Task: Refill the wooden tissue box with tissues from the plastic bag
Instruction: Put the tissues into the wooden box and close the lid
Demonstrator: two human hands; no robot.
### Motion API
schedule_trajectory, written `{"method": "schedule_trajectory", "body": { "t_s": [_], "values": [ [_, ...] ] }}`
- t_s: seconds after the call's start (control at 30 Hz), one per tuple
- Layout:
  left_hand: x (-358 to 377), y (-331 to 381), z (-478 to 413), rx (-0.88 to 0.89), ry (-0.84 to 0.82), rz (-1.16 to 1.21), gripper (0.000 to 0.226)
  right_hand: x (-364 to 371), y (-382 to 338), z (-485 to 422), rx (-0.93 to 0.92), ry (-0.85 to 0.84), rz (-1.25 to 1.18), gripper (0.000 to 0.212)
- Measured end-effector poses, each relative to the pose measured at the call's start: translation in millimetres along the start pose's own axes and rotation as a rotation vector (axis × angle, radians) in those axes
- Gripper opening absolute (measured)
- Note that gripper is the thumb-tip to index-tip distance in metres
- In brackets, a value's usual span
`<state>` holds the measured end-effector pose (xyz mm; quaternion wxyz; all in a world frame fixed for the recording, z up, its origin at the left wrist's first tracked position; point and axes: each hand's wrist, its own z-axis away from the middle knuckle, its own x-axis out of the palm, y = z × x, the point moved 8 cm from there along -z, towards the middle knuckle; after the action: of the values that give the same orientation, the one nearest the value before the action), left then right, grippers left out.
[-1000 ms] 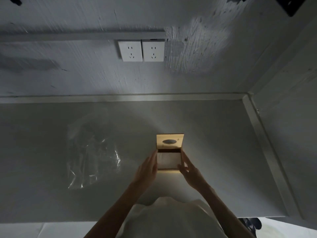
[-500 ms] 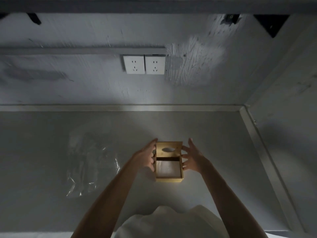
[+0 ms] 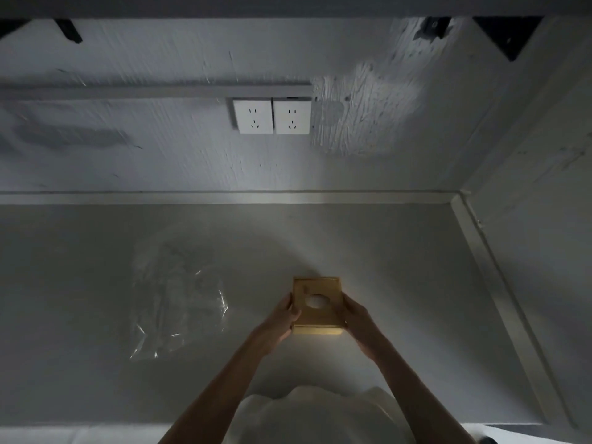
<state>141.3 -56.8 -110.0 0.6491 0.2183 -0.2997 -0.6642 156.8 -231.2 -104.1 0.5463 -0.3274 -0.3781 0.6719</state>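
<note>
The wooden tissue box (image 3: 317,326) stands on the grey table (image 3: 400,283) in front of me, its lid down flat. White tissue shows through the oval hole in the lid. My left hand (image 3: 278,322) presses against the box's left side and my right hand (image 3: 357,318) against its right side, both gripping it. A clear plastic bag (image 3: 179,299) lies flat on the table to the left of the box, apart from both hands. I cannot tell what is in the bag.
A grey wall rises behind the table with two white sockets (image 3: 272,116). A side wall and a raised rim (image 3: 499,299) close the table on the right. Black brackets (image 3: 509,40) hang above.
The lid, tilted up behind the open box before, now lies shut on top. Both hands moved from the lid's edges down onto the box's sides.
</note>
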Motion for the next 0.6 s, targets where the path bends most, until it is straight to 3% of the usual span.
{"method": "schedule_trajectory", "body": {
  "t_s": [0.3,0.6],
  "values": [
    [0.8,5.4,1.0,0.201,0.13,-0.203,0.048,-0.5,3.8,1.4,-0.006,0.121,0.144,0.04],
    [-1.0,72.4,-9.3,0.302,0.19,-0.295,0.053,2.6,-38.5,-33.1,0.004,0.208,0.2,0.056]
  ]
}}
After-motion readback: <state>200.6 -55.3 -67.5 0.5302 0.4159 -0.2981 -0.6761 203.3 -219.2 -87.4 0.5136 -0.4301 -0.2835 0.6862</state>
